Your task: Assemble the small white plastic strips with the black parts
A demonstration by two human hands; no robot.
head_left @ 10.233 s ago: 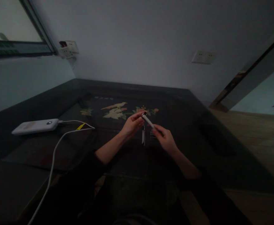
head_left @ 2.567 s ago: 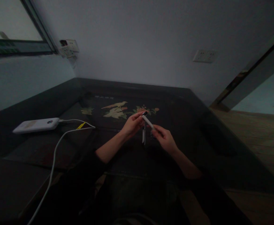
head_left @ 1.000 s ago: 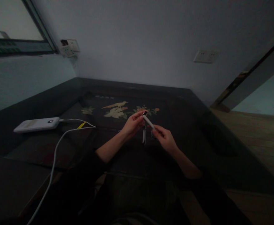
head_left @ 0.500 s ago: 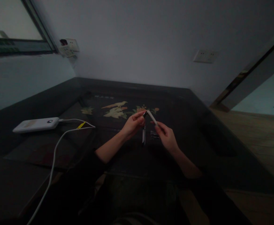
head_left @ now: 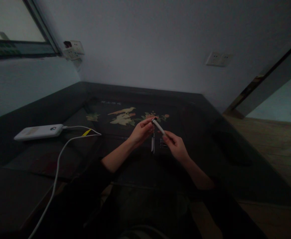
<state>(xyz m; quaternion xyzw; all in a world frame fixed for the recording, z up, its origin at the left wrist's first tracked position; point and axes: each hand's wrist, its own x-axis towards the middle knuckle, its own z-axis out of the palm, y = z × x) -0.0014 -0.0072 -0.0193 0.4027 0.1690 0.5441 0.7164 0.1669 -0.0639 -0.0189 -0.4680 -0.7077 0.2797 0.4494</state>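
Above the dark table, my right hand (head_left: 176, 146) pinches the lower end of a slim white stick (head_left: 159, 127), which slants up to the left. Its upper end meets a small dark piece (head_left: 154, 119) at the fingertips of my left hand (head_left: 142, 132). Whether the two are joined, I cannot tell; my left fingers partly hide the dark piece. Just below the hands lies a narrow white-and-dark item (head_left: 152, 145). A small dark item with light stripes (head_left: 162, 143) rests beside my right fingers, partly covered by them.
A white power bank (head_left: 39, 131) with a white cable (head_left: 58, 162) lies at the left of the table (head_left: 140, 172). A dark flat object (head_left: 235, 149) is at the right. Behind stands a wall with sockets (head_left: 217, 59). Bird and flower pictures decorate the tabletop.
My right hand has shifted slightly left, bringing the top of the white stick against the small dark piece. My left hand has hardly moved.
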